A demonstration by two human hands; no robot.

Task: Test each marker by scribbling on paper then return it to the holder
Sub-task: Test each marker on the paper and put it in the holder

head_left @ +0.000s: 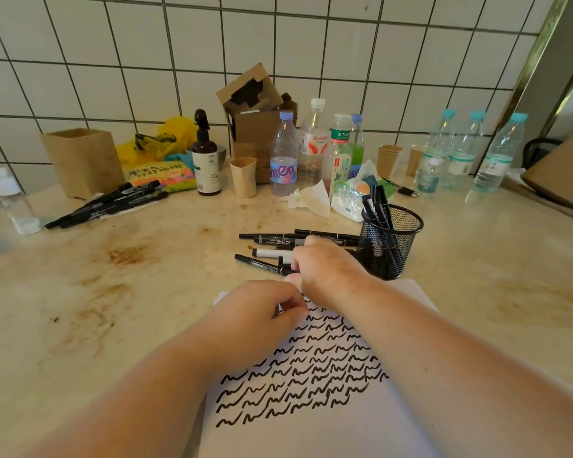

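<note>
Presently: right hand at the loose marker pile, centre of frame.

Item, right hand (pixel 325 266): knuckles up, fingers curled down onto the pile of markers (pixel 278 247) just beyond the top edge of the paper (pixel 311 421); whether it already pinches one I cannot tell, the fingertips being hidden. Item, markers: long axes run left to right across the frame, caps and tips pointing sideways to the hand, so a grasp would likely close across a barrel. Item, left hand (pixel 262 312): loosely curled on the paper's upper edge, fingers drawn together, nothing visibly held. Item, mesh holder (pixel 391 241): upright, touching the pile's right end, several markers standing in it; nearer the right hand.
</note>
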